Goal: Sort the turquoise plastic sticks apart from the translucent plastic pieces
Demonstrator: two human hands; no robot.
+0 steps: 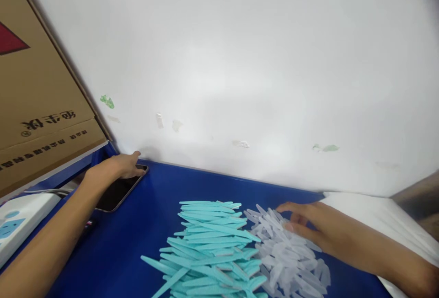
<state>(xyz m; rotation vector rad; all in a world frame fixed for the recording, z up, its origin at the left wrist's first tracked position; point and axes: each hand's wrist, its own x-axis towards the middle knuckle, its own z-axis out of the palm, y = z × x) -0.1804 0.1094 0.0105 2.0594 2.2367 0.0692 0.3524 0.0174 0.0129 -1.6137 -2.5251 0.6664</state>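
At the left, my left hand (127, 165) rests over the far end of a dark-screened phone (116, 194), its visible fingers stretched out and apart. My right hand (307, 222) is at the upper right of a heap of translucent, leaf-shaped plastic pieces (286, 257). Its index finger and thumb are apart, the other fingers curl under, and I see nothing held. A big pile of turquoise nail files (212, 247), slim with pointed ends, lies directly left of the translucent heap.
Everything lies on a blue tabletop (164, 183) against a white wall (222, 83) with tape remnants. A cardboard box (44, 87) stands at the left, above a white power strip (24, 220). White cloth-like material (373, 215) lies under my right forearm.
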